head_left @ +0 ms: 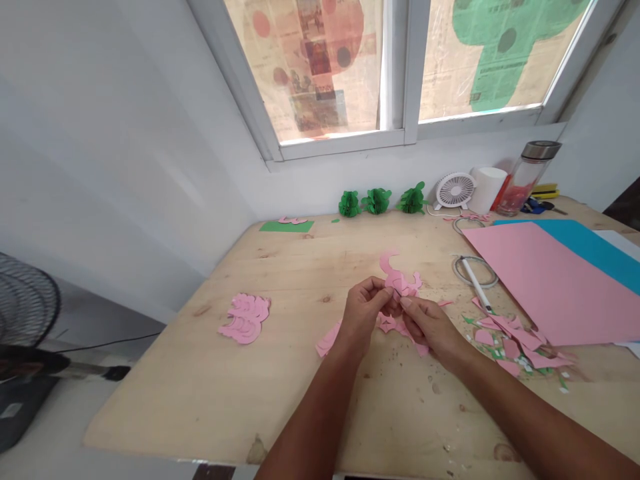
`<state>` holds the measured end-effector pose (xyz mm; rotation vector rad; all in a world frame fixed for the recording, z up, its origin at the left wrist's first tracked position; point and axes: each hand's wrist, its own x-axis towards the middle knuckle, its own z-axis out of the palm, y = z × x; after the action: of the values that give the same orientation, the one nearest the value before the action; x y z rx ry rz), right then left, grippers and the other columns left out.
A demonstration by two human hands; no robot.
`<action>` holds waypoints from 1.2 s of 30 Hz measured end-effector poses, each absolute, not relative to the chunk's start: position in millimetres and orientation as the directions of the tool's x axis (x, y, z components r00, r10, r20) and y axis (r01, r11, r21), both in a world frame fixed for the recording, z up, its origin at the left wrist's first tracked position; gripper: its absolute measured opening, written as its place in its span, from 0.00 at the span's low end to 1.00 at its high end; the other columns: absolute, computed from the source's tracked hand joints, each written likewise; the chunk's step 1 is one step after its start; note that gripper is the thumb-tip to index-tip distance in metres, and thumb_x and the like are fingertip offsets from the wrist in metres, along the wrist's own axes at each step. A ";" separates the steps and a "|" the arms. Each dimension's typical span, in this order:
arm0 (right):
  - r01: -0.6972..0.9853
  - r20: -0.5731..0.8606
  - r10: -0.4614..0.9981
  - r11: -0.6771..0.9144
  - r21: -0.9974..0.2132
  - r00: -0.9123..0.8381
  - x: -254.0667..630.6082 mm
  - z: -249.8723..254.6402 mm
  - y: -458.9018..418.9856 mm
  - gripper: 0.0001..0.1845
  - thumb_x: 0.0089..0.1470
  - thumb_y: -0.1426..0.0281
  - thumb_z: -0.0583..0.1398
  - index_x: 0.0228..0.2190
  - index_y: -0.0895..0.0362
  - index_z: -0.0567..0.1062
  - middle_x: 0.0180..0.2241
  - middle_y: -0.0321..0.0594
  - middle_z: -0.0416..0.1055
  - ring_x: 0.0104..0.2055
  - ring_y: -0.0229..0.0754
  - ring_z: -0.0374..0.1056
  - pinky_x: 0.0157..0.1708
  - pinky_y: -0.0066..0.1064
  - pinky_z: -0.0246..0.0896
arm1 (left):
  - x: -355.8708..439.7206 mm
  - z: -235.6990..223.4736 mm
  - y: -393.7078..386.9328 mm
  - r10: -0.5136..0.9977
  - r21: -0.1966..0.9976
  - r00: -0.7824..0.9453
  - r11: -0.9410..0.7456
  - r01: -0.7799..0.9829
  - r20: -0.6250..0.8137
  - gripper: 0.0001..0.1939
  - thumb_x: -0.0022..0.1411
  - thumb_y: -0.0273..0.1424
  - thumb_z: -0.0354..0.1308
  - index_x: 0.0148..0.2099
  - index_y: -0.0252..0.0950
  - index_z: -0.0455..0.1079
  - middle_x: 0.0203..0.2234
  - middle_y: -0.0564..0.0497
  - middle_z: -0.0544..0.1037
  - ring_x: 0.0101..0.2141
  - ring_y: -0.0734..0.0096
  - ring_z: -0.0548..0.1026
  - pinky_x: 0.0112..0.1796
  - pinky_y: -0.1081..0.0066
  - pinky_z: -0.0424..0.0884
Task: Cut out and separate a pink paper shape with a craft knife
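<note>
My left hand [369, 308] and my right hand [427, 321] meet above the middle of the wooden table, thumbs and fingers pinched together. Between them is a curved pink paper cutout [394, 272], its hooked end pointing away from me. A small dark line shows at the fingertips; I cannot tell what it is. Beneath the hands, more pink paper pieces [387, 323] lie on the table, partly covered. Another pink strip [327, 341] rests beside my left wrist. Further left sits a stack of scalloped pink cutouts [246, 318].
Paper scraps [520, 340] and a white pen [476, 285] lie at right, near a large pink sheet [555, 280] and a blue sheet [600, 250]. Along the wall stand green paper figures [377, 201], a small white fan [455, 191] and a glass bottle [529, 179].
</note>
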<state>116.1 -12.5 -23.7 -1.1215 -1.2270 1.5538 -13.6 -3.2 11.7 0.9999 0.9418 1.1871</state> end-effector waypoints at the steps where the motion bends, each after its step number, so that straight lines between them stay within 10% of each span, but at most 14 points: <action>1: -0.084 -0.143 0.958 -0.168 -0.982 -0.247 116.1 -23.6 -12.6 0.22 0.49 0.52 0.54 0.18 0.56 0.61 0.11 0.26 0.46 0.14 0.30 0.40 0.13 0.24 0.33 | -12.9 13.4 -4.7 0.989 0.956 0.135 0.092 -0.280 -0.055 0.08 0.51 0.33 0.57 0.27 0.34 0.65 0.18 0.53 0.69 0.20 0.77 0.66 0.26 0.73 0.63; 36: -0.095 -0.171 0.957 -0.197 -0.976 -0.235 116.3 -23.1 -13.2 0.21 0.50 0.54 0.54 0.18 0.56 0.61 0.11 0.26 0.46 0.14 0.29 0.39 0.13 0.24 0.31 | -11.9 16.0 -7.9 0.990 0.960 0.136 0.082 -0.266 -0.047 0.07 0.51 0.32 0.56 0.27 0.33 0.64 0.18 0.53 0.69 0.20 0.77 0.66 0.26 0.73 0.62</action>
<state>116.3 -13.2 -23.1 -1.1386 -1.1887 1.5701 -11.9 -7.9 16.0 1.0187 0.9457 1.1863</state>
